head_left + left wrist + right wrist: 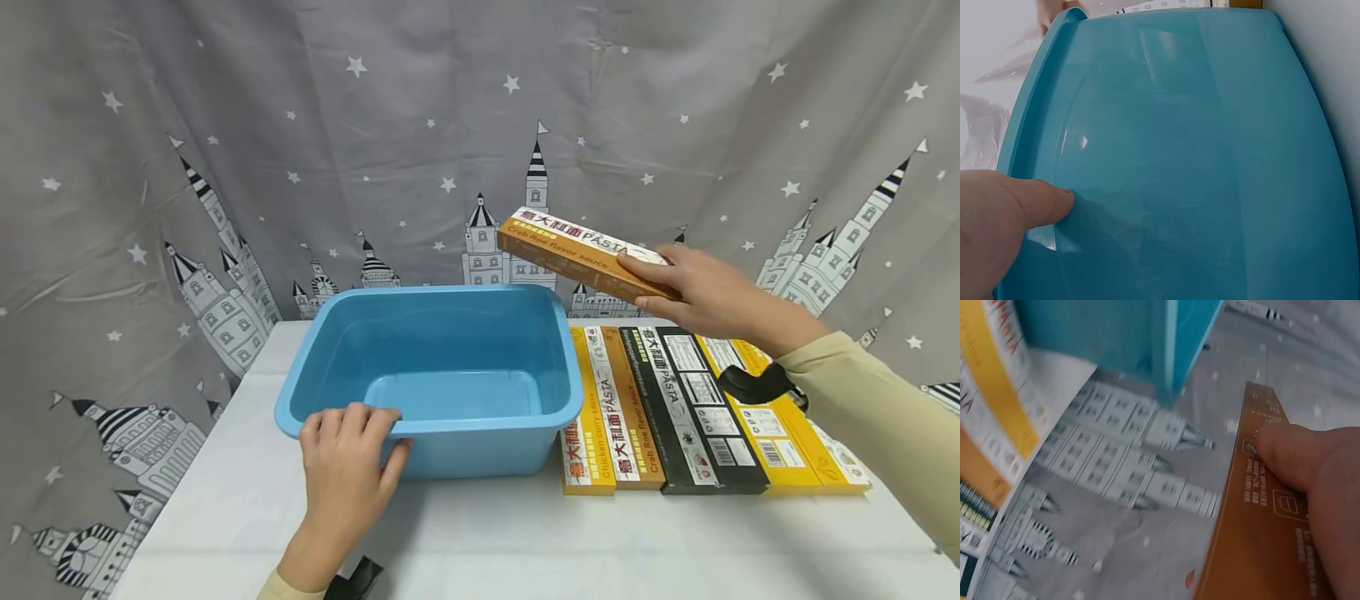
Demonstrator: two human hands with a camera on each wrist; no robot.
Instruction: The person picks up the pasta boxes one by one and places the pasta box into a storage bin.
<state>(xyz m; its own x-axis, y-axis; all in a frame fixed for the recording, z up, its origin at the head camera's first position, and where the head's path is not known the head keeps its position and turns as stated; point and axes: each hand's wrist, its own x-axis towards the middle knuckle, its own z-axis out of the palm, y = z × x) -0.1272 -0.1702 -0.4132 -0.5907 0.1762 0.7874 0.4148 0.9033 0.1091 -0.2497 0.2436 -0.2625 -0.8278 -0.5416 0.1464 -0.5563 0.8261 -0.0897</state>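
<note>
A blue plastic basin (450,440) stands on the white table, its inside bare. My left hand (345,475) grips its near rim at the left, fingers over the edge and thumb (1047,203) against the outer wall. Raised above the table, to the right of the basin, my right hand (697,292) holds an orange-brown and white pasta box (577,250) by its right end. The box tilts, its free end pointing up and left past the basin's far right corner. In the right wrist view, my thumb (1288,453) presses on the box's brown side.
Right of the basin several pasta boxes lie side by side: a yellow box (592,417), a brown and white box (630,417), black boxes (690,417) and yellow boxes (787,433). A grey curtain (420,108) with castles and stars hangs behind the white table (480,533).
</note>
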